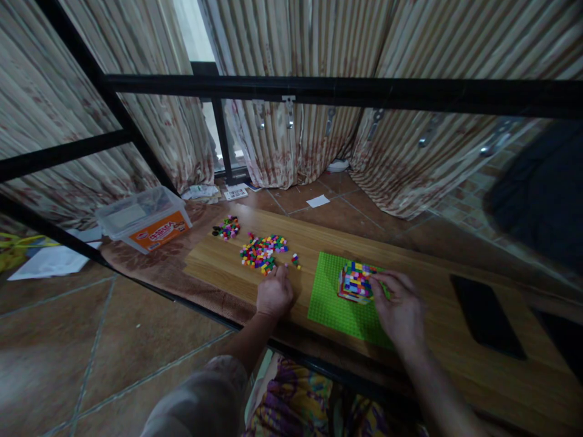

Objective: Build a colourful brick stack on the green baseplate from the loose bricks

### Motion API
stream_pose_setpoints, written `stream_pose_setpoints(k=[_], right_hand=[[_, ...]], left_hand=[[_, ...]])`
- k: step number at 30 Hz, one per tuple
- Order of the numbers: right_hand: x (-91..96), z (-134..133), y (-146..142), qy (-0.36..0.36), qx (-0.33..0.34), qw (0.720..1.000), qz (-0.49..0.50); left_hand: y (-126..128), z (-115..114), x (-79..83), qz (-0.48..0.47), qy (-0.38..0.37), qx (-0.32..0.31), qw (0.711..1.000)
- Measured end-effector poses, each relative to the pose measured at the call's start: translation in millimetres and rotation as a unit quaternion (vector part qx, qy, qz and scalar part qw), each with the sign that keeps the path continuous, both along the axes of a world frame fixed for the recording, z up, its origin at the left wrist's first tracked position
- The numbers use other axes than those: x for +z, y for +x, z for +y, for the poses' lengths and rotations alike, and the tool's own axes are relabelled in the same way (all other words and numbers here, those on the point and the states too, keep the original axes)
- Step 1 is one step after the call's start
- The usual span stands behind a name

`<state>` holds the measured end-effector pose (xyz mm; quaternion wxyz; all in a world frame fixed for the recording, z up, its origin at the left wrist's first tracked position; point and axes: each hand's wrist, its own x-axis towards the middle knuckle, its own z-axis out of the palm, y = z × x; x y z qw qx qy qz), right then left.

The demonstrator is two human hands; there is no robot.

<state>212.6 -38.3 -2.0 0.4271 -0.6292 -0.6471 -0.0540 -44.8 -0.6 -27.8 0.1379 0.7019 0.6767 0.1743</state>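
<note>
A green baseplate [330, 303] lies on a low wooden board [218, 267]. On it stands a small multicoloured block build [354, 281]. My right hand [399, 308] rests at the build's right side, fingers curled against it. My left hand [273, 294] sits on the board left of the baseplate, fingers bent at the near edge of a pile of small coloured bricks [263, 250]; what it pinches, if anything, is too small to see. A smaller darker heap of bricks [226, 228] lies farther back left.
A clear plastic tub [143, 218] with an orange label stands at the left on a mat. A black phone [486, 315] lies on the board at the right. Black metal frame bars [319, 90] cross above. Curtains hang behind; papers [50, 261] lie on the tiled floor.
</note>
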Motion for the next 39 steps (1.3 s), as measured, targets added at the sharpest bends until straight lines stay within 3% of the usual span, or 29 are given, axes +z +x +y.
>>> stream_pose_setpoints(k=[12,28,39], right_hand=[[5.2,5,4,-0.035,0.028,0.998,-0.051],[1.4,11,-1,-0.014,0.018,1.0,0.009],[9.3,10,-2,-0.054,0.024,0.994,-0.09]], left_hand=[[-1,1,-2.0,0.003,0.01,-0.008,1.0],[-1,0,-2.8,-0.001,0.008,-0.004,1.0],[-1,-1,0.4,-0.001,0.006,-0.006,1.0]])
